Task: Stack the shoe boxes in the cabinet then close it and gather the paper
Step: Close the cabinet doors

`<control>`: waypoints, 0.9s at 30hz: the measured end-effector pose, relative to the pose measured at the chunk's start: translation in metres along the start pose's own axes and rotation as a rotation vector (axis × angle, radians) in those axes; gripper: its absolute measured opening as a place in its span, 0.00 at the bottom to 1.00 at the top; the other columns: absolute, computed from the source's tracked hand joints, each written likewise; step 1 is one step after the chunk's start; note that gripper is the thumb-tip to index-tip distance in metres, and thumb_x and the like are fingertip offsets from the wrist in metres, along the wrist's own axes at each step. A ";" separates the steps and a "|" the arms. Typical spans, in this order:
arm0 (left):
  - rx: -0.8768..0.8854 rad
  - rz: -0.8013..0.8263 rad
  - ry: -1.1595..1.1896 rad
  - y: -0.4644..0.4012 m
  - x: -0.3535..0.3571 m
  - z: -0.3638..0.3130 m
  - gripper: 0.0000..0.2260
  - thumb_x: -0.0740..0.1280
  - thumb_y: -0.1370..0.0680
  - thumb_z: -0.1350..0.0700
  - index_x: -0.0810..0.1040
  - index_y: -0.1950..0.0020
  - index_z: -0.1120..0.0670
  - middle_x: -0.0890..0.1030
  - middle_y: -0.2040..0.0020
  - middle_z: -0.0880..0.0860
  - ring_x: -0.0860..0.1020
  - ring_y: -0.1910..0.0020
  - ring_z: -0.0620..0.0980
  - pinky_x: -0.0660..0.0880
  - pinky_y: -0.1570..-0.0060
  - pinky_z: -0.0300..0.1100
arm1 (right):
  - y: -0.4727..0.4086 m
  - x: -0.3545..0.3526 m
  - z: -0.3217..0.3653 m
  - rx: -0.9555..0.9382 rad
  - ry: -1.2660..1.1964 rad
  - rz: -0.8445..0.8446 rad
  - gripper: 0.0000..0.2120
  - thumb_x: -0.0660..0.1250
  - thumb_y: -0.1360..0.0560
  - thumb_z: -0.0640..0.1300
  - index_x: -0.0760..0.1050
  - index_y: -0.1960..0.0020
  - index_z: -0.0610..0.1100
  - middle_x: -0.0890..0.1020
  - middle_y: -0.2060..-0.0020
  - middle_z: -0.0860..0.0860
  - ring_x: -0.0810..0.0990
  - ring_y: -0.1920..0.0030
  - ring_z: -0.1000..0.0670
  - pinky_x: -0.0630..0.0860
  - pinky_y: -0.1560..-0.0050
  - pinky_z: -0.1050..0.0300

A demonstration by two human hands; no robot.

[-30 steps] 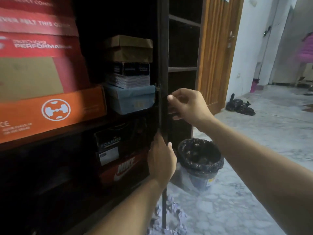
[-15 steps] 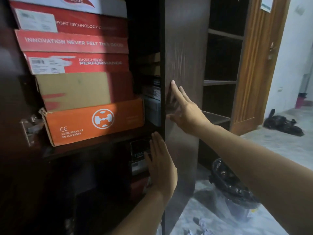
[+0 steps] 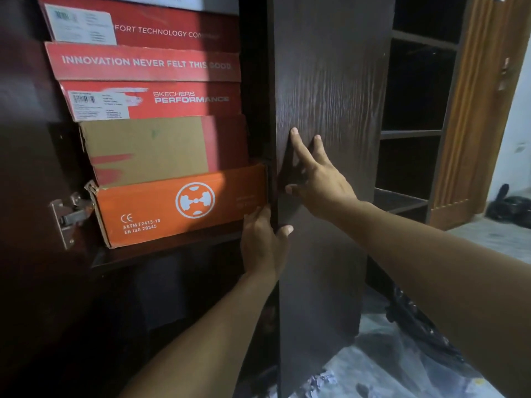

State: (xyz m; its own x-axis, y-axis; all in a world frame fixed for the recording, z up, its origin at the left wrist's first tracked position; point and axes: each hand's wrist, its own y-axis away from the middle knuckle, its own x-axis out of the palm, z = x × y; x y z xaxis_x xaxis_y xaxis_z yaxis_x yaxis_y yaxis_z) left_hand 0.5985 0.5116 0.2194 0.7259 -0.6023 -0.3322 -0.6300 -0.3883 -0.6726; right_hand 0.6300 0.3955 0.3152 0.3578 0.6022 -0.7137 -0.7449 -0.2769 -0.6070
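Observation:
A dark wooden cabinet door (image 3: 330, 81) stands nearly edge-on in the middle of the view. My right hand (image 3: 316, 173) presses flat on its outer face with the fingers spread. My left hand (image 3: 263, 242) holds the door's left edge lower down, thumb on the outer face and fingers behind it. Inside the cabinet on the left sits a stack of shoe boxes: an orange box (image 3: 178, 205) at the bottom, a brown cardboard box (image 3: 149, 147) on it, and red boxes (image 3: 149, 100) above. Crumpled paper (image 3: 319, 382) lies on the floor at the bottom.
The left cabinet door (image 3: 23, 139) is open, with a metal hinge (image 3: 67, 216) showing. Dark open shelves (image 3: 413, 133) stand to the right, then a wooden door frame (image 3: 477, 110). A bin lined with a black bag (image 3: 413, 320) sits on the marble floor.
The right cabinet door has swung further toward the boxes, hiding the boxes behind it. My left hand moved up from the door's face to grip its edge. My right hand stays pressed on the door.

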 end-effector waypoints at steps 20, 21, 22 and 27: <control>0.436 0.048 -0.801 -0.031 0.001 0.041 0.51 0.74 0.32 0.43 0.45 0.21 0.53 0.47 0.20 0.55 0.47 0.22 0.57 0.48 0.28 0.66 | -0.041 0.022 -0.024 -0.086 0.301 -0.072 0.55 0.76 0.30 0.40 0.36 0.22 0.57 0.39 0.21 0.52 0.44 0.21 0.42 0.63 0.28 0.36; 0.422 0.071 -0.816 -0.032 0.001 0.041 0.52 0.74 0.33 0.43 0.43 0.21 0.52 0.46 0.20 0.55 0.46 0.22 0.57 0.48 0.28 0.66 | -0.041 0.022 -0.026 -0.072 0.317 -0.066 0.56 0.75 0.30 0.40 0.35 0.23 0.60 0.39 0.21 0.51 0.45 0.22 0.41 0.62 0.29 0.36; 0.409 0.091 -0.829 -0.033 0.000 0.041 0.53 0.75 0.33 0.43 0.41 0.22 0.52 0.45 0.20 0.56 0.45 0.22 0.57 0.47 0.28 0.66 | -0.042 0.022 -0.028 -0.060 0.328 -0.061 0.56 0.75 0.30 0.41 0.34 0.24 0.61 0.39 0.21 0.51 0.46 0.22 0.40 0.63 0.30 0.36; 0.317 0.128 -0.844 -0.028 0.004 0.040 0.50 0.73 0.29 0.51 0.39 0.22 0.51 0.44 0.20 0.57 0.45 0.22 0.59 0.49 0.29 0.67 | -0.041 0.028 -0.032 -0.046 0.337 -0.050 0.54 0.74 0.28 0.42 0.33 0.25 0.63 0.38 0.21 0.51 0.49 0.22 0.38 0.68 0.33 0.36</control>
State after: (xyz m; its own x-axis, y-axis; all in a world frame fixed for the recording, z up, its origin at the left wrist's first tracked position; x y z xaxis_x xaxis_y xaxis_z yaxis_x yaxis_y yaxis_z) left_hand 0.6299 0.5483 0.2109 0.6954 0.1317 -0.7065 -0.7046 -0.0682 -0.7063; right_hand 0.6882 0.3997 0.3088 0.5644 0.3370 -0.7536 -0.6985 -0.2914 -0.6535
